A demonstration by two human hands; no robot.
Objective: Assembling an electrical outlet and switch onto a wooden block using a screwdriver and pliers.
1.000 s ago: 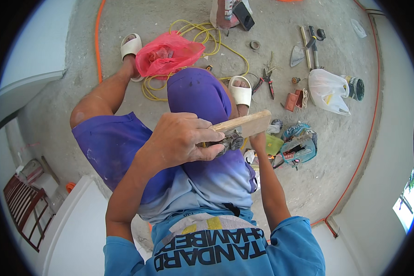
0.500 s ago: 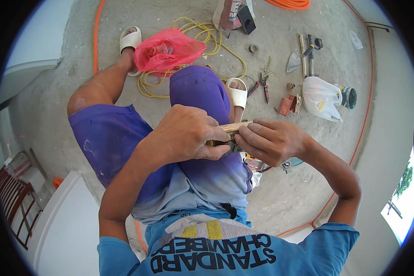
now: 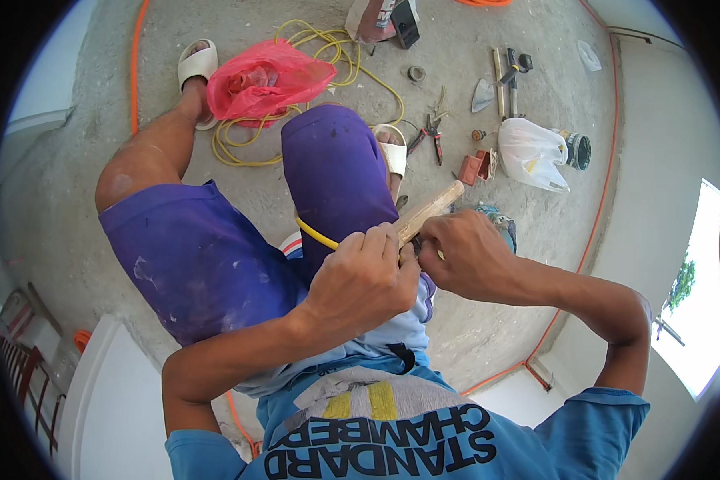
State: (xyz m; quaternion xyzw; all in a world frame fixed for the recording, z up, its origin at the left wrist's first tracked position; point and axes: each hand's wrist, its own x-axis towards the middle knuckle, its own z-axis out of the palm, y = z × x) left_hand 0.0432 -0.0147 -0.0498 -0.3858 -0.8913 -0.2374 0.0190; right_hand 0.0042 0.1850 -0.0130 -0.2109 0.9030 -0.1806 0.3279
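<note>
Watching remotely, I see the left hand (image 3: pixel 362 276) holding the wooden piece (image 3: pixel 430 211), long axis slanting forward-right; the right hand (image 3: pixel 476 254) curls just beside it, grip unclear.

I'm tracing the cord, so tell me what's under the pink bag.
Around the pink bag, yellow cord shows at the upper-right and lower edges; some may run beneath. Anything under the bag's middle is covered and cannot be seen.
</note>
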